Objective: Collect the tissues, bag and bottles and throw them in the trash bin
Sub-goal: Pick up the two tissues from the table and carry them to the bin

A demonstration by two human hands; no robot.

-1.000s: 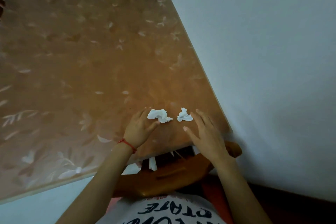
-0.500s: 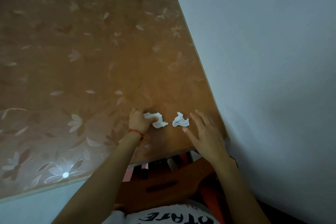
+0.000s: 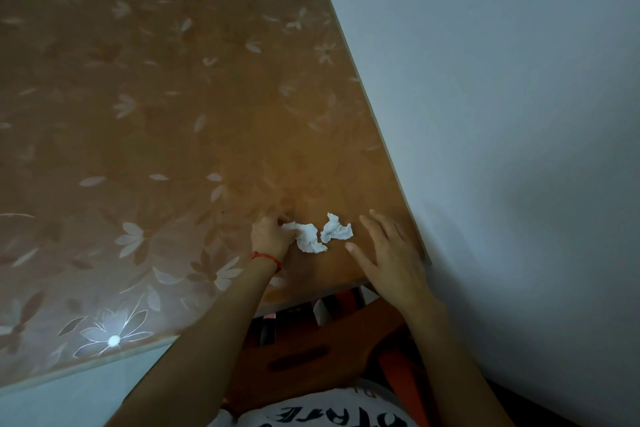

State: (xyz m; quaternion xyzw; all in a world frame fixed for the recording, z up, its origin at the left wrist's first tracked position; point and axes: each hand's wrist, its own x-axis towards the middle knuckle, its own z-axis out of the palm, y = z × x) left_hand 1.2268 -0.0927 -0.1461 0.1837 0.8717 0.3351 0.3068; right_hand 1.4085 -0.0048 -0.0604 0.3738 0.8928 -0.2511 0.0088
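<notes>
While my left hand (image 3: 272, 236) pinches one tissue (image 3: 306, 237), the other tissue (image 3: 336, 228) lies just beside my right hand (image 3: 389, 253), spread open.

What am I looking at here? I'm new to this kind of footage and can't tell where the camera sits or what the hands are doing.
The camera is worn on a person's head and looks down at their own two bare hands; there is no machine. Below is a brown table with a flower pattern, set against a pale wall. Two crumpled white tissues lie near its edge. The left hand, with a red string at the wrist, pinches the left tissue. The right hand hovers open beside the right tissue, not touching it.
</notes>
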